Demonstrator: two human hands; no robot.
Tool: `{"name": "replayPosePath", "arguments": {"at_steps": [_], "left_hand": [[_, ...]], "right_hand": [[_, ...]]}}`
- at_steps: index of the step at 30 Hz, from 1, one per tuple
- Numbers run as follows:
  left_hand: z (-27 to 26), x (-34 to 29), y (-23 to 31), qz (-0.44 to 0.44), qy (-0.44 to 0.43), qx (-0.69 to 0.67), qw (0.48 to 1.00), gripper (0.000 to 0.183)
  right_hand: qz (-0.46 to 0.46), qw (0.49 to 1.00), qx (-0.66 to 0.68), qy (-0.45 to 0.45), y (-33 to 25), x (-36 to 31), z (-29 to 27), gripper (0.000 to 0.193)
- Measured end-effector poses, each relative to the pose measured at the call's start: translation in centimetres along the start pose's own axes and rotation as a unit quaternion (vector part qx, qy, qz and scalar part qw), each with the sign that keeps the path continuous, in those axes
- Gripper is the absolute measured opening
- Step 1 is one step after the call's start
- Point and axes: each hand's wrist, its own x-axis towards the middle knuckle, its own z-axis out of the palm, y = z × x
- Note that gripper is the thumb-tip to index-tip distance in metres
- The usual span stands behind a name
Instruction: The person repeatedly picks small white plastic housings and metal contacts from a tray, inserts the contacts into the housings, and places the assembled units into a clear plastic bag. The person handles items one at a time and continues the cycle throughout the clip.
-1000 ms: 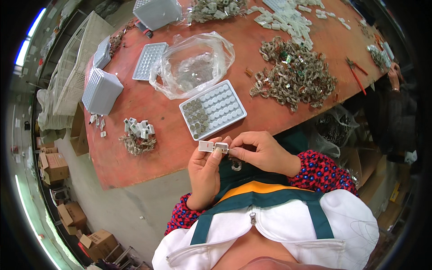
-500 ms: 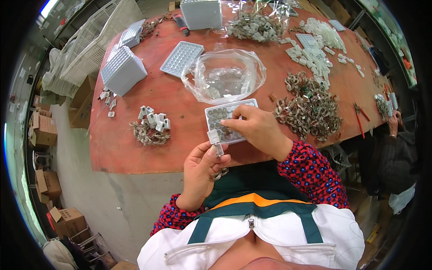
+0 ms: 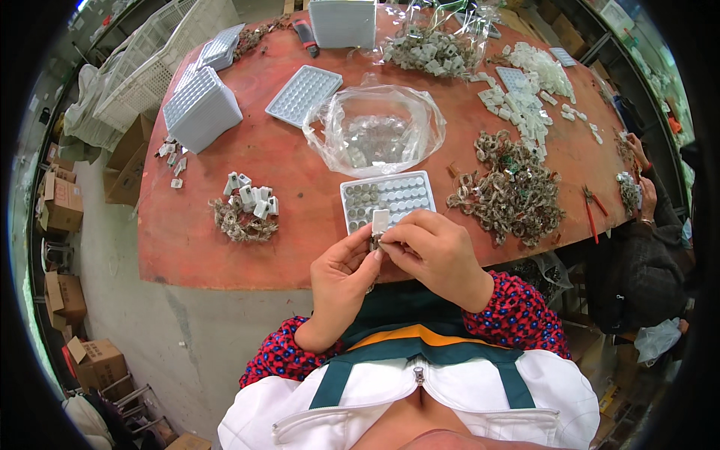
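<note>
I see both of my hands meeting just over the near edge of the reddish-brown wooden table [image 3: 225,247]. My left hand [image 3: 341,281] is curled, thumb and fingers closed on the lower part of a small white plastic block with a dark metal part beneath it [image 3: 379,223]. My right hand [image 3: 435,251] comes in from the right, its fingertips pinched on the same small piece, so the two hands touch around it. The piece sits above the table's near edge, just in front of a white moulded tray with rows of round pockets [image 3: 390,196]; some left-hand pockets hold dark parts. Beyond that tray lies a crumpled clear plastic bag [image 3: 375,131], open at the top. Toward the right edge spreads a heap of tangled metal and green parts [image 3: 510,191]. Left of the tray, a small pile of white blocks and wire coils [image 3: 244,208] rests on the wood. Near the far left corner stands a stack of white trays [image 3: 201,111].
</note>
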Motion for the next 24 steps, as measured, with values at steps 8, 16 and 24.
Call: {"name": "replayPosePath", "arguments": {"at_steps": [8,16,24], "left_hand": [[-1.4,-0.1,-0.1,-0.051,0.051,-0.007,0.997,0.041],[-1.4,0.0,0.7,-0.068,0.061,-0.003,0.996,0.041],[-0.6,-0.2,0.4,-0.022,0.034,0.014,0.999,0.042]], "right_hand": [[0.012,0.998,0.043,-0.051,1.4,0.9,0.5,0.015],[-0.015,0.995,-0.094,0.006,3.8,2.8,1.2,0.011],[-0.024,0.999,0.017,0.018,0.2,0.7,0.5,0.013]]}}
